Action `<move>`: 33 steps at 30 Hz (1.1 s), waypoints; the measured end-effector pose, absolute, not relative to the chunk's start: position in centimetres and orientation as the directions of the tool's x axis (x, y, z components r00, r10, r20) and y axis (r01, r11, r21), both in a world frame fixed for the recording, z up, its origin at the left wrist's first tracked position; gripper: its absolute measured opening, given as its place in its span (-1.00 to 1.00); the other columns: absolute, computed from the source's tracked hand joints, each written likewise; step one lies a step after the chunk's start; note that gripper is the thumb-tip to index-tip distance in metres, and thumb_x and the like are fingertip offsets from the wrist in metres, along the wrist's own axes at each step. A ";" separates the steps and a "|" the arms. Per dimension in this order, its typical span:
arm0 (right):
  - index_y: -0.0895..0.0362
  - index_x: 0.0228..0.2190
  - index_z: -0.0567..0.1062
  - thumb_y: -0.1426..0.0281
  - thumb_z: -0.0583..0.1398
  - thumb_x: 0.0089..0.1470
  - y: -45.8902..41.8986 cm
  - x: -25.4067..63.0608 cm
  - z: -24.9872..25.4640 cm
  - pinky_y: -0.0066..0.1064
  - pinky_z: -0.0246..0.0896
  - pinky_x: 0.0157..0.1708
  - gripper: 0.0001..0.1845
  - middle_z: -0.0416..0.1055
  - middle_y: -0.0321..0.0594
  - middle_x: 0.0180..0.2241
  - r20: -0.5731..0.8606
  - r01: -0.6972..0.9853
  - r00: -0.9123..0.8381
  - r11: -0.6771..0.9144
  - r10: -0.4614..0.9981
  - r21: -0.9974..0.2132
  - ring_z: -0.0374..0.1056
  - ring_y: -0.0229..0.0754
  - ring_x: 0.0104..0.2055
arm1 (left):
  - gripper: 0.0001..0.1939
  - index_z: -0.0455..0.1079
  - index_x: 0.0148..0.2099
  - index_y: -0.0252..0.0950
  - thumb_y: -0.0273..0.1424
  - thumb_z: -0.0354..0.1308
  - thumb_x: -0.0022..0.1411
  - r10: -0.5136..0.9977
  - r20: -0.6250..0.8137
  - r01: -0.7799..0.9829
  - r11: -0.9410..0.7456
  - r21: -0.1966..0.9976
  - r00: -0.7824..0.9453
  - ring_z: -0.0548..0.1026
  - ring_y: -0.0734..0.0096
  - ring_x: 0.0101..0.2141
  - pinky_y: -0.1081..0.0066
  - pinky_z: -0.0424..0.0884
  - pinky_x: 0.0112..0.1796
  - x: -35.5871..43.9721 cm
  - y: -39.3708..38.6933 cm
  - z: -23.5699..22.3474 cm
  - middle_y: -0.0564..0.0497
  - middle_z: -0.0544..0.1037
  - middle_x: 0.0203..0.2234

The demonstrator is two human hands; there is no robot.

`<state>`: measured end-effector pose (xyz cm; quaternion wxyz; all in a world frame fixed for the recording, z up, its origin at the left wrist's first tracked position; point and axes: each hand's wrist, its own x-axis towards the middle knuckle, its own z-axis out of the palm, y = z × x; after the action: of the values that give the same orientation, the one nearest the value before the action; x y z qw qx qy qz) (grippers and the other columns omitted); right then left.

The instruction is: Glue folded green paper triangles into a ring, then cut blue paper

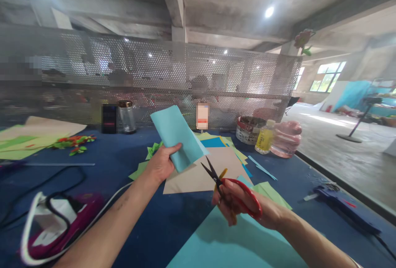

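A folded piece of light blue paper [175, 136] is raised over the table, pinched along its lower left edge by my left hand [163, 163]. In my right hand [236, 200] is a pair of red-handled scissors [255, 204], their dark blades parted and pointing up and left. The blade tips are close to the paper's lower right corner; whether they touch it I cannot tell. Beneath both hands lie a beige sheet [198, 177] and a stack of coloured papers. A large light blue sheet [222, 243] lies under my right hand.
A purple device [77, 218] with white and black cords stands at left, a blue tool [349, 208] at right. Behind are a glass bottle [127, 119], a round basket [247, 132], a yellow-labelled bottle [264, 138] and a pink container [286, 140]. A perforated metal screen [154, 70] backs the table.
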<state>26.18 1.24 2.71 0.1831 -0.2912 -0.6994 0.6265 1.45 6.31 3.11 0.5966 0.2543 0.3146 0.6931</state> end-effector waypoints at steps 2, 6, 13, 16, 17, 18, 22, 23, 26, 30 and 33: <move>0.20 -0.26 0.39 -0.05 -0.17 0.25 1.3 26.1 2.9 -0.41 0.08 -0.42 -0.37 0.24 -0.31 -0.54 -0.095 0.171 -0.752 0.054 0.652 -0.984 0.23 -0.28 -0.49 | -0.69 0.46 -0.09 -0.38 -0.66 0.15 0.08 0.992 -0.019 -0.675 -0.073 0.734 -0.128 0.61 0.18 -0.37 0.17 0.56 -0.22 1.8 6.0 3.2 -0.08 0.63 -0.41; 0.18 -0.26 0.38 -0.05 -0.12 0.23 1.2 26.0 3.1 -0.41 0.11 -0.40 -0.42 0.22 -0.33 -0.52 -0.032 0.188 -0.697 0.140 0.716 -0.972 0.19 -0.29 -0.48 | -0.73 0.47 -0.13 -0.41 -0.64 0.17 0.08 0.998 -0.031 -0.679 -0.009 0.734 -0.047 0.61 0.14 -0.39 0.12 0.57 -0.25 2.6 5.5 3.1 -0.13 0.64 -0.39; 0.13 -0.38 0.37 -0.12 -0.03 0.14 0.5 26.0 4.6 -0.39 0.10 -0.36 -0.43 0.16 -0.35 -0.53 0.080 0.263 -0.658 0.327 0.749 -0.908 0.11 -0.26 -0.45 | -0.75 0.46 -0.11 -0.42 -0.63 0.17 0.12 1.000 -0.018 -0.670 0.003 0.743 -0.015 0.61 0.15 -0.30 0.17 0.56 -0.17 3.5 5.0 2.9 -0.15 0.64 -0.32; 0.12 -0.34 0.38 -0.13 0.00 0.12 0.2 26.1 4.9 -0.42 0.04 -0.41 -0.44 0.15 -0.34 -0.51 0.084 0.298 -0.635 0.344 0.768 -0.891 0.08 -0.26 -0.43 | -0.73 0.46 -0.09 -0.42 -0.63 0.17 0.13 1.000 -0.017 -0.653 0.004 0.757 -0.014 0.61 0.14 -0.26 0.19 0.55 -0.16 3.4 4.8 3.2 -0.14 0.64 -0.31; 0.12 -0.34 0.38 -0.13 0.01 0.11 0.1 26.1 4.9 -0.42 0.02 -0.43 -0.45 0.15 -0.34 -0.51 0.083 0.304 -0.633 0.345 0.770 -0.888 0.07 -0.26 -0.43 | -0.72 0.46 -0.08 -0.42 -0.63 0.18 0.12 1.000 -0.018 -0.647 0.006 0.762 -0.012 0.61 0.13 -0.26 0.19 0.56 -0.16 3.4 4.7 3.3 -0.14 0.64 -0.31; 0.12 -0.35 0.38 -0.13 0.01 0.11 0.0 26.2 4.9 -0.43 0.00 -0.44 -0.45 0.14 -0.34 -0.51 0.083 0.307 -0.631 0.347 0.771 -0.886 0.06 -0.27 -0.44 | -0.71 0.45 -0.07 -0.42 -0.63 0.19 0.12 1.000 -0.019 -0.642 0.008 0.767 -0.010 0.61 0.12 -0.25 0.18 0.56 -0.16 3.4 4.7 3.3 -0.15 0.64 -0.30; 0.10 -0.38 0.34 -0.20 0.00 0.05 -0.1 26.1 4.5 -0.43 0.00 -0.46 -0.40 0.10 -0.36 -0.53 0.083 0.292 -0.617 0.326 0.783 -0.899 0.04 -0.28 -0.47 | -0.70 0.46 -0.07 -0.43 -0.63 0.19 0.11 1.000 -0.025 -0.627 0.015 0.779 -0.007 0.61 0.10 -0.27 0.17 0.57 -0.18 3.3 4.6 3.5 -0.16 0.64 -0.30; 0.10 -0.41 0.33 -0.22 0.00 0.04 0.0 26.1 4.4 -0.44 -0.01 -0.47 -0.39 0.10 -0.37 -0.54 0.086 0.285 -0.609 0.320 0.788 -0.904 0.04 -0.28 -0.47 | -0.72 0.46 -0.08 -0.43 -0.64 0.18 0.12 1.000 -0.027 -0.625 0.019 0.780 -0.004 0.61 0.10 -0.27 0.17 0.57 -0.18 3.3 4.6 3.5 -0.16 0.64 -0.31; 0.11 -0.51 0.26 -0.23 0.02 0.01 0.1 26.0 4.3 -0.46 -0.04 -0.50 -0.37 0.10 -0.37 -0.56 0.094 0.271 -0.603 0.315 0.792 -0.910 0.02 -0.31 -0.50 | -0.73 0.46 -0.08 -0.45 -0.64 0.16 0.14 1.000 -0.030 -0.623 0.028 0.782 0.008 0.61 0.11 -0.28 0.17 0.57 -0.19 3.1 4.5 3.5 -0.17 0.64 -0.32; 0.14 -0.49 0.31 -0.24 0.02 0.00 0.1 26.0 4.2 -0.47 -0.09 -0.54 -0.34 0.08 -0.39 -0.59 0.090 0.278 -0.608 0.318 0.789 -0.906 0.01 -0.33 -0.53 | -0.71 0.45 -0.07 -0.45 -0.65 0.18 0.12 1.000 -0.020 -0.622 0.028 0.782 0.019 0.61 0.10 -0.30 0.14 0.57 -0.21 2.9 4.5 3.5 -0.17 0.64 -0.32; 0.16 -0.44 0.37 -0.27 0.02 -0.04 0.0 26.0 4.3 -0.48 -0.11 -0.57 -0.30 0.10 -0.39 -0.61 0.073 0.304 -0.579 0.298 0.812 -0.905 0.02 -0.34 -0.55 | -0.73 0.46 -0.10 -0.44 -0.64 0.20 0.11 0.999 0.002 -0.629 0.025 0.777 0.042 0.61 0.09 -0.29 0.13 0.56 -0.18 2.8 4.5 3.5 -0.17 0.64 -0.31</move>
<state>25.99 0.00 4.27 0.2737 -0.3682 -0.7576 0.4642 2.81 4.51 3.48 0.6512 0.3112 0.2970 0.6252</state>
